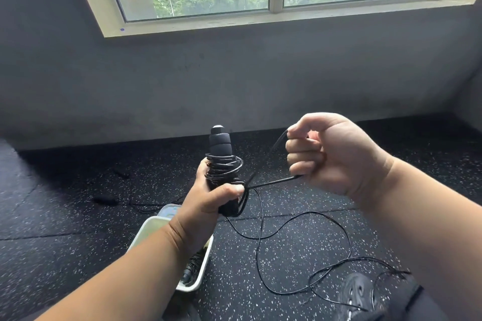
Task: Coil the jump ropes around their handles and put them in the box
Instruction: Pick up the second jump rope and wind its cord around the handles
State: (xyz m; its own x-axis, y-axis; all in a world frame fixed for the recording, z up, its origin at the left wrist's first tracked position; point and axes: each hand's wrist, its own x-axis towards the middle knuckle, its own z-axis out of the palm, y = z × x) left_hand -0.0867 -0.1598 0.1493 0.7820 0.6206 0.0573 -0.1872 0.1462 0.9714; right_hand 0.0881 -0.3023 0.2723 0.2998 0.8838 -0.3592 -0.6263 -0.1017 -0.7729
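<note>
L hand (pixel 208 206) grips black handles (pixel 221 154) upright, fingers curled round them w/ rope coils above thumb. R hand (pixel 328 154) fisted round loose rope (pixel 271 182), raised to the right. Slack trails on speckled floor (pixel 78 216). White box (pixel 193 286) sits under L wrist, partly hidden; another rope inside.

Loose loops of thin black cord (pixel 307 219) sprawl across the speckled black rubber floor (pixel 78 216) in the lower centre and lower right of the frame, up to a black perforated shoe (pixel 357 292) at the bottom right. The white rectangular plastic box (pixel 200 268) at lower centre lies partly under the left forearm, with a coiled black rope (pixel 193 263) already inside. Left of centre, two black handles (pixel 105 200) lie on the floor, with bare floor around them.
</note>
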